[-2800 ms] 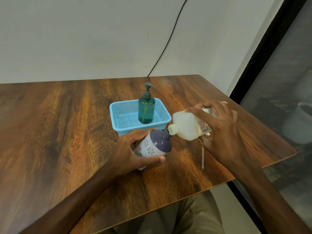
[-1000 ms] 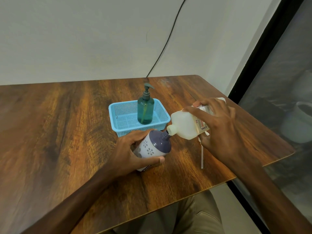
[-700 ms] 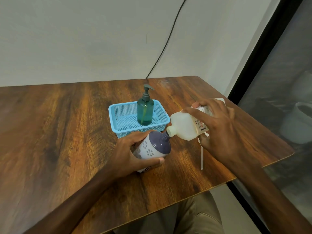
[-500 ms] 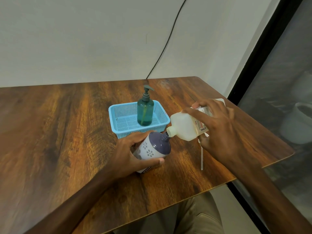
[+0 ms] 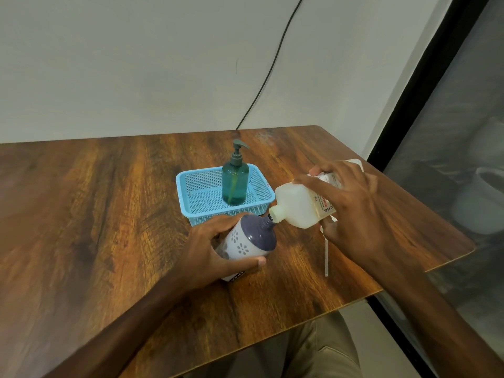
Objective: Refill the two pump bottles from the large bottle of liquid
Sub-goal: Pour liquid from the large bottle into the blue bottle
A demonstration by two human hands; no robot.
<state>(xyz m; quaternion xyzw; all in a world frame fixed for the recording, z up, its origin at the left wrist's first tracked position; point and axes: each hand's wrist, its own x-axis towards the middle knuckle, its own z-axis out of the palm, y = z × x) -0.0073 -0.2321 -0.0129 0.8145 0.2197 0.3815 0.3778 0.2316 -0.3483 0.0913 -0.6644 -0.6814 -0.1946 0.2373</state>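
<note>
Translucent large bottle (image 5: pixel 298 204) gripped by right hand (image 5: pixel 362 214) fingers; left hand (image 5: pixel 207 255) fingers clasp rounded floral pump bottle (image 5: pixel 249 241).

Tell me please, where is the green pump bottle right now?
The green pump bottle stands upright inside the blue basket, mid-table, just behind both hands.

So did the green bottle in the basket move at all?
No. The green bottle stands in the same back-right spot of the basket as before; only the camera shifted slightly.
</note>
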